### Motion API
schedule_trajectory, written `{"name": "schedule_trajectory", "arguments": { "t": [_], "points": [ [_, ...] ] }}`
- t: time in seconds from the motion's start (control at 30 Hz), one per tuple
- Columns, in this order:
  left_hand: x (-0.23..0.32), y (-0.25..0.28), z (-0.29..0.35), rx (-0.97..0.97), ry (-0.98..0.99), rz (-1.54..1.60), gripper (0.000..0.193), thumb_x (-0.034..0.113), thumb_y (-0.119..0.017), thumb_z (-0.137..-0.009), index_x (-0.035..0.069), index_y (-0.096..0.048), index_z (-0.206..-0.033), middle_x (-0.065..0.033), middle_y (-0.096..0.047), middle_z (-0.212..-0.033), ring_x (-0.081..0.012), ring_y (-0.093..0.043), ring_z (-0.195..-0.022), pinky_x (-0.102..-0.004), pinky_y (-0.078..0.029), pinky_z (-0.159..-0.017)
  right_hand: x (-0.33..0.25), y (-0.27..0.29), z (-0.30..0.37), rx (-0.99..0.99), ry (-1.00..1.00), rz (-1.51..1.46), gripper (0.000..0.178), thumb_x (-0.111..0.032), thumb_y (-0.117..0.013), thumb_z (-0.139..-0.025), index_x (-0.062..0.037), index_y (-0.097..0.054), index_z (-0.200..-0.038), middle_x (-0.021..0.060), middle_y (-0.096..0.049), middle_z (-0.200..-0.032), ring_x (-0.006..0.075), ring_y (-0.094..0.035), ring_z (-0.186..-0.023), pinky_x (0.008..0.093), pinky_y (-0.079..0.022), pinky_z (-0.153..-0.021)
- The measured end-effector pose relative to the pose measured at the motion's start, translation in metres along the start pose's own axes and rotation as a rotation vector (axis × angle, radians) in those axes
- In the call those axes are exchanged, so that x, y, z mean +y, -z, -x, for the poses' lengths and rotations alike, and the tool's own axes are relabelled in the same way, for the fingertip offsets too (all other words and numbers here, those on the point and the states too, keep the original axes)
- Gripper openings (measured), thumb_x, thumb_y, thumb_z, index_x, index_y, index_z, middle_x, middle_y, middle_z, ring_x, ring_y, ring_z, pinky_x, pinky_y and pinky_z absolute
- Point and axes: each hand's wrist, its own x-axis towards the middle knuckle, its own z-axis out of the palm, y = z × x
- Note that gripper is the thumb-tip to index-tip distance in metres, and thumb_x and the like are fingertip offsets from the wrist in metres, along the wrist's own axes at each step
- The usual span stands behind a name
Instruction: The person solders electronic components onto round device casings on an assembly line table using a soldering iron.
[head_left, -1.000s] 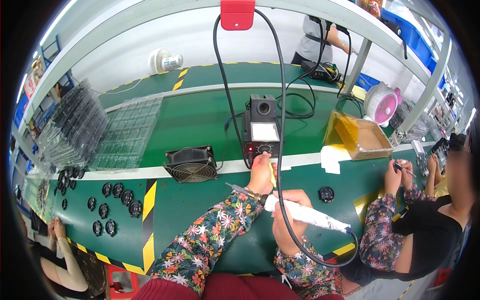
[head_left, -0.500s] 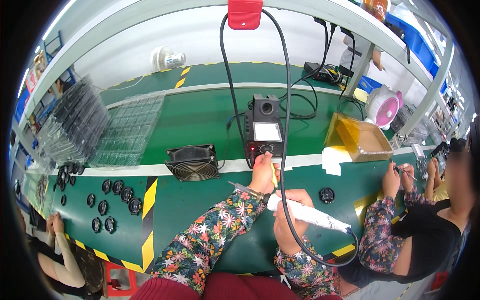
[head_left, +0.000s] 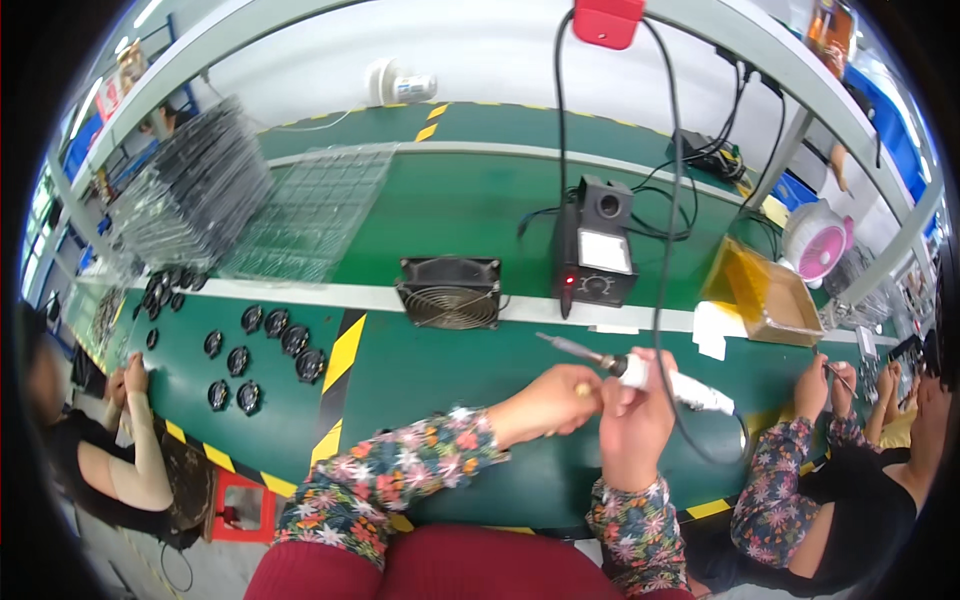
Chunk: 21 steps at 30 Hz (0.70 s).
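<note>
1. While both floral-sleeved forearms rise from the lower edge, the right hand (head_left: 632,415) is clamped around the white handle of a soldering iron with a thin metal tip (head_left: 640,372), which lies tilted, tip pointing up and left over the green counter (head_left: 440,370).
2. The left hand (head_left: 548,402) sits just beside the right, fingers curled together on a small yellowish piece (head_left: 582,389) close to the iron's black collar; what that piece is cannot be told.
3. A black cable (head_left: 668,220) runs from the iron's rear end up past the black soldering station with a white front panel (head_left: 596,255), which stands behind the hands.
4. Left of the station sits a black square fan with a wire grille (head_left: 451,292).
5. Further left, round black parts (head_left: 265,340) lie scattered on the counter, with stacked clear plastic trays (head_left: 200,205) behind them.
6. A yellow open box (head_left: 765,295) and a small pink fan (head_left: 820,240) stand to the right.
7. Other people work at both sides.
</note>
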Motion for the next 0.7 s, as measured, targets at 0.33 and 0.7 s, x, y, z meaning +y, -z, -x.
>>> {"name": "schedule_trajectory", "arguments": {
  "t": [0.33, 0.7],
  "points": [
    [0.062, -0.023, 0.116, 0.105, -0.782, -0.578, 0.029, 0.009, -0.066, -0.082, 0.000, -0.060, -0.109, -0.0130, -0.064, -0.097, -0.0237, -0.064, -0.088, -0.0330, -0.050, -0.076, 0.046, -0.029, 0.020, -0.048, 0.307, 0.481, 0.010, -0.009, -0.062, -0.088, -0.0035, -0.058, -0.095, 0.0010, -0.053, -0.072, 0.0048, -0.046, -0.064, 0.0200, -0.038, -0.055],
    [0.105, -0.098, 0.119, 0.191, -1.278, -1.191, 0.019, 0.015, -0.062, -0.068, 0.000, -0.055, -0.078, -0.0053, -0.043, -0.064, -0.0150, -0.052, -0.053, -0.0239, -0.047, -0.049, 0.057, -0.038, 0.019, -0.353, 0.682, 0.905, 0.021, -0.001, -0.075, -0.068, -0.0009, -0.063, -0.086, 0.0086, -0.064, -0.071, 0.0198, -0.061, -0.060, 0.0264, -0.049, -0.058]
  ]
}}
